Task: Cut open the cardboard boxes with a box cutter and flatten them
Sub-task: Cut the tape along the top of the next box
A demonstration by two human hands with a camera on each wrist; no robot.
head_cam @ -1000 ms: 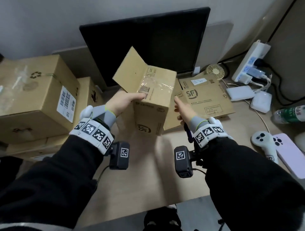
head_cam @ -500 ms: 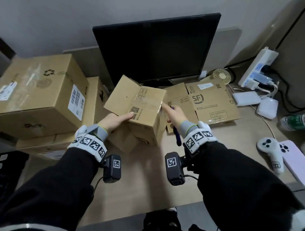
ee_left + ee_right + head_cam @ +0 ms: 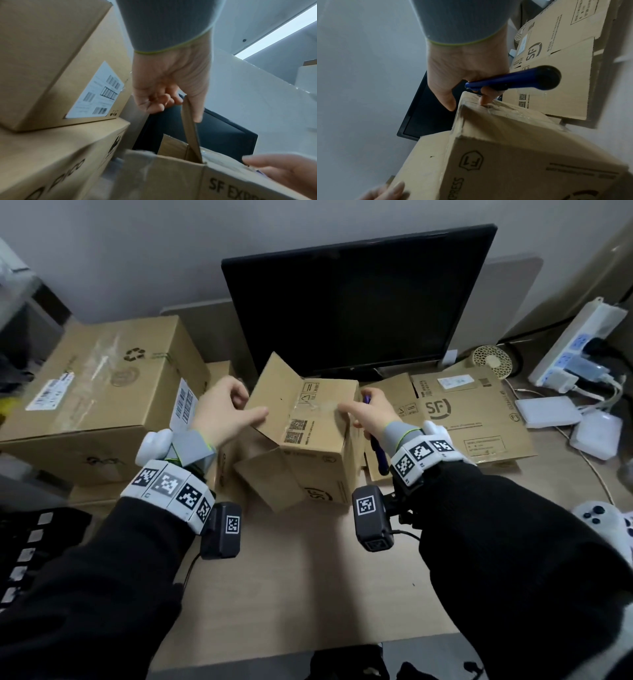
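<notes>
You've lowered the small box (image 3: 308, 436) onto the desk (image 3: 308, 577); your left hand (image 3: 222, 412) pinches its raised flap, your right hand (image 3: 371, 414) grips the box cutter (image 3: 513, 79), fingertip on the tape.

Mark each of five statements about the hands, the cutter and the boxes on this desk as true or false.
1. The right hand holds a blue box cutter. True.
2. The left hand pinches an open flap of the small box. True.
3. The small box is already flattened. False: it still stands as a box, with flaps open on one side.
4. A flattened SF box lies on the desk to the right of the small box. True.
5. The monitor shows a bright picture. False: its screen is dark.
</notes>
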